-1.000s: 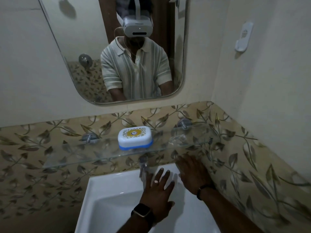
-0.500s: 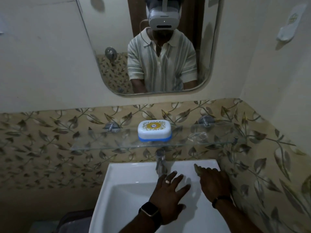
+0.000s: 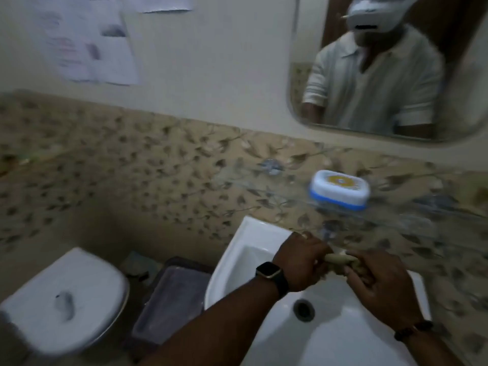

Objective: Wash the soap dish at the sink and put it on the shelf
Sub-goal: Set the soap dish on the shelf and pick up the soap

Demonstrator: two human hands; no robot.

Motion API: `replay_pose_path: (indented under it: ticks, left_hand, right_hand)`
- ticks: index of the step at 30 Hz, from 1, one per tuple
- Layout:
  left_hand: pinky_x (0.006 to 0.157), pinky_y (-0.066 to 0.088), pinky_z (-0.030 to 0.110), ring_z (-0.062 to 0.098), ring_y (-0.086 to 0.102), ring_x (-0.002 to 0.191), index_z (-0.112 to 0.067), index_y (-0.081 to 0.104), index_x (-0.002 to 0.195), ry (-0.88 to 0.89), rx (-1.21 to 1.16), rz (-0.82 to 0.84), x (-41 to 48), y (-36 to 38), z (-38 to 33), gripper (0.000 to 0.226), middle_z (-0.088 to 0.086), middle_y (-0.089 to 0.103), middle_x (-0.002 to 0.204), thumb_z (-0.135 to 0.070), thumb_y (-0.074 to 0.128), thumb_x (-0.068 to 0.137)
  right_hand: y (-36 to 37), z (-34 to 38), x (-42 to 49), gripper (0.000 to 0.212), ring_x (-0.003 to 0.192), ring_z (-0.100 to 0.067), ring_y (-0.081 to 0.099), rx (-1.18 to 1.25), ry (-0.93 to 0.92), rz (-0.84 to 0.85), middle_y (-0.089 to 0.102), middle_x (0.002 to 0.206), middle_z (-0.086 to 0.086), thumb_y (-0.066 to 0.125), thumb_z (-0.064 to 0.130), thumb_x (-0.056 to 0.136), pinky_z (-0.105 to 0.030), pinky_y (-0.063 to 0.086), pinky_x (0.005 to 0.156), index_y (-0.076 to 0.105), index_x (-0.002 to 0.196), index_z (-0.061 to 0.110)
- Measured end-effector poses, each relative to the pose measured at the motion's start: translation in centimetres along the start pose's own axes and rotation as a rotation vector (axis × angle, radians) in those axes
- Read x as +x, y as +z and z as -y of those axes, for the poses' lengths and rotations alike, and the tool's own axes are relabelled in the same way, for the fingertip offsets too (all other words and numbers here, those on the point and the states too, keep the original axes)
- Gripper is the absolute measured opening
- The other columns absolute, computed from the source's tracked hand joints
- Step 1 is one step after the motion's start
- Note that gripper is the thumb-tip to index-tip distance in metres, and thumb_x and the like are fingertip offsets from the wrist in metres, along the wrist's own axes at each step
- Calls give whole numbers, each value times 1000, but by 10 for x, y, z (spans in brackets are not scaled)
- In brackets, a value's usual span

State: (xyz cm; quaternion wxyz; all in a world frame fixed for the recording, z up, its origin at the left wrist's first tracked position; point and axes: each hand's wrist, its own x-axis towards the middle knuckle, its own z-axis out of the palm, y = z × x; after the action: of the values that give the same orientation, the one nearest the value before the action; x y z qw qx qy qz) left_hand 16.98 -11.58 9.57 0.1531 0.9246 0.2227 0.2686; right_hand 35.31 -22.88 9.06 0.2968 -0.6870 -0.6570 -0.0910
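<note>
While both hands meet over the white ceramic sink (image 3: 237,249), the left hand (image 3: 301,262), a dark smartwatch (image 3: 272,276) on its wrist, curls its fingers around one end of a pale, beige object (image 3: 339,258). What that object is cannot be told through the blur. The right hand (image 3: 380,283), wearing a dark wristband (image 3: 412,331), closes on the other end from about 3 o'clock. At 1 o'clock from the hands, well apart from them, the white soap dish with a blue base and yellow-patterned lid (image 3: 339,190) sits closed on the clear glass shelf (image 3: 422,207) fixed to the leaf-patterned tile wall. A dark drain hole (image 3: 303,310) lies at 6 o'clock below the hands. At 9 o'clock stands a white toilet cistern (image 3: 63,299), with a grey rectangular bin (image 3: 171,302) between it and the sink.
</note>
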Motion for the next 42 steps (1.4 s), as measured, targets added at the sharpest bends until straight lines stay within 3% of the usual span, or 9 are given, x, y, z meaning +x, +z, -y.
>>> replay_pose_path:
  ticks: [6,10,17,23,29,33,36,39,42]
  left_hand:
    - [72,44,41,37,59,83,-10,73,100,-220,115,-176,-83,-69,51,20,12,71,90,-11,72,80]
    - [73,47,43,38,60,84,-13,71,103,-411,197,-267,-156,-116,90,18,13,69,96,-18,68,86]
    - [63,41,32,30,55,84,-25,67,100,-724,251,-287,-285,-137,148,16,6,62,92,-22,64,85]
    - [69,54,36,27,65,87,-29,66,95,-989,61,-37,-353,-110,209,25,0,69,98,-39,51,78]
    - [71,47,31,26,64,90,-27,70,93,-983,12,50,-341,-81,295,25,3,71,95,-34,50,83]
    - [78,39,34,34,56,105,-24,69,115,-892,139,92,-327,-61,351,32,10,65,120,-30,51,89]
    - [96,38,41,35,46,125,-25,55,135,-950,179,289,-340,-38,374,47,10,51,141,-29,53,89]
    - [113,28,49,36,36,138,-24,47,143,-974,136,515,-359,-7,383,57,10,41,151,-24,60,88]
    - [121,15,55,34,26,147,-20,44,146,-923,122,604,-371,21,383,59,11,32,160,-26,60,90]
  right_hand:
    - [55,89,51,32,78,-29,62,31,-305,49,70,84,-4,52,32,87,-39,42,71,75,101,16]
    - [102,171,78,26,74,-31,61,93,-533,87,67,78,-5,51,25,89,-41,43,66,74,97,15]
    - [200,283,86,9,76,-28,61,210,-669,452,68,83,-4,71,17,84,-38,47,61,69,91,22]
    - [297,318,62,11,81,-24,63,227,-536,932,69,85,1,53,30,85,-42,52,70,62,80,24]
    - [376,314,79,15,83,-21,65,8,-398,898,72,91,1,51,31,90,-35,55,73,65,88,26]
    - [422,302,86,21,97,-26,63,-27,-309,813,70,107,-3,51,23,93,-34,50,79,66,107,23]
    - [460,299,68,30,112,-26,60,-157,-340,954,67,123,-3,42,29,98,-37,49,93,65,116,23]
    - [496,297,39,37,134,-24,47,-178,-236,1191,51,148,-5,37,29,104,-39,38,111,52,138,22]
    - [520,296,15,36,135,-23,44,-161,-208,1222,50,147,-3,37,32,104,-39,36,111,50,136,25]
